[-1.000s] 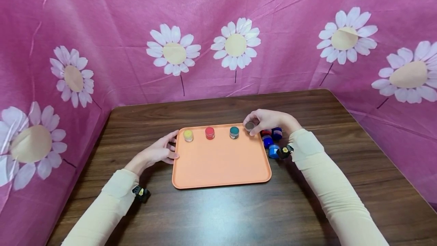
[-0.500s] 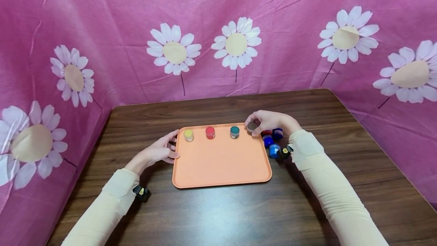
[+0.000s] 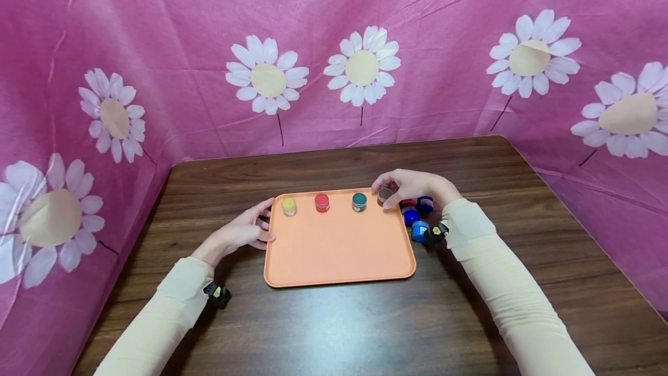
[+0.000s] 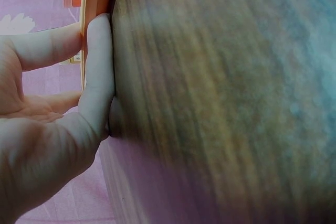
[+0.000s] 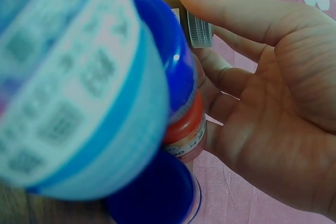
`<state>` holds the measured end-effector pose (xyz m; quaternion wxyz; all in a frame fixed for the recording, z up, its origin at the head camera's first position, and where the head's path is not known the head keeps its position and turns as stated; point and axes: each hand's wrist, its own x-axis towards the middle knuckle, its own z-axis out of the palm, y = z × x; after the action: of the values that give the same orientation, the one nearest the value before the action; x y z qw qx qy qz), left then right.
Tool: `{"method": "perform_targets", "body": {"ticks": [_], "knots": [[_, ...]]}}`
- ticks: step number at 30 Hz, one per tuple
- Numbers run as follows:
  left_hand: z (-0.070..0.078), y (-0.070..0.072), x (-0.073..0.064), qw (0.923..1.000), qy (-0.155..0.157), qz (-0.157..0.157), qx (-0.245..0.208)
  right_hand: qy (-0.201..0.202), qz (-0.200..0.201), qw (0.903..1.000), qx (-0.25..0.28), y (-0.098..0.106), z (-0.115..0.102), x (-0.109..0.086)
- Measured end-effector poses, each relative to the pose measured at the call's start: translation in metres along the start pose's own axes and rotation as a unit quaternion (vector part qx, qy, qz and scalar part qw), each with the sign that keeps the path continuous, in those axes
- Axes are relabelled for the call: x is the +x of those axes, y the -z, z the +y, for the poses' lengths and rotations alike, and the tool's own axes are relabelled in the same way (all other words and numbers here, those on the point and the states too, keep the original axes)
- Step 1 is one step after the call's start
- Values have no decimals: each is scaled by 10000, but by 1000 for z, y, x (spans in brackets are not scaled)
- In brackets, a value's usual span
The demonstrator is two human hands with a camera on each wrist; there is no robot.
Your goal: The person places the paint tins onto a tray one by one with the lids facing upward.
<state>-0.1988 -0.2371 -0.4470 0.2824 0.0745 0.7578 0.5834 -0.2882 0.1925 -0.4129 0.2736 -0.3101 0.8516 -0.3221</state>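
Note:
An orange tray (image 3: pixel 339 248) lies on the table with a yellow paint jar (image 3: pixel 289 206), a red paint jar (image 3: pixel 322 202) and a green paint jar (image 3: pixel 359 202) in a row along its far side. My left hand (image 3: pixel 242 231) touches the tray's left edge, its thumb and fingers spread along the rim. At the far right corner, my right hand (image 3: pixel 409 184) pinches a brown paint jar (image 3: pixel 385 195) between thumb and fingers. The right wrist view shows that jar's ridged clear lid (image 5: pixel 199 31) beside the thumb; the fingers hide part of the jar.
Beside the tray's right edge, below my right hand, several more jars stand close together: a light blue jar (image 3: pixel 420 231), a dark blue jar (image 3: pixel 410 215) and a red jar (image 5: pixel 186 135) among them. A pink flowered cloth (image 3: pixel 313 10) hangs around the wooden table (image 3: pixel 334 329).
The brown jar in my right hand has shifted slightly rightward at the tray's far right corner. My left hand stays on the tray's edge.

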Motion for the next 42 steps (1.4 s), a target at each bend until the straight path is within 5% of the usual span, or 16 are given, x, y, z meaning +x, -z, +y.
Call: {"method": "perform_targets", "body": {"ticks": [12,26,33,42], "knots": [[0,0,0,10000,53,29,64,0,0,10000,98,4,-2,-4],[1,0,-1,10000,25,7,16,357,510,9977,-275,23,-30,-40],[0,0,1,10000,48,7,22,436,644,9969,-74,11,-28,-73],[0,1,0,10000,42,22,20,1096,751,9910,-194,-17,2,-111]]}}
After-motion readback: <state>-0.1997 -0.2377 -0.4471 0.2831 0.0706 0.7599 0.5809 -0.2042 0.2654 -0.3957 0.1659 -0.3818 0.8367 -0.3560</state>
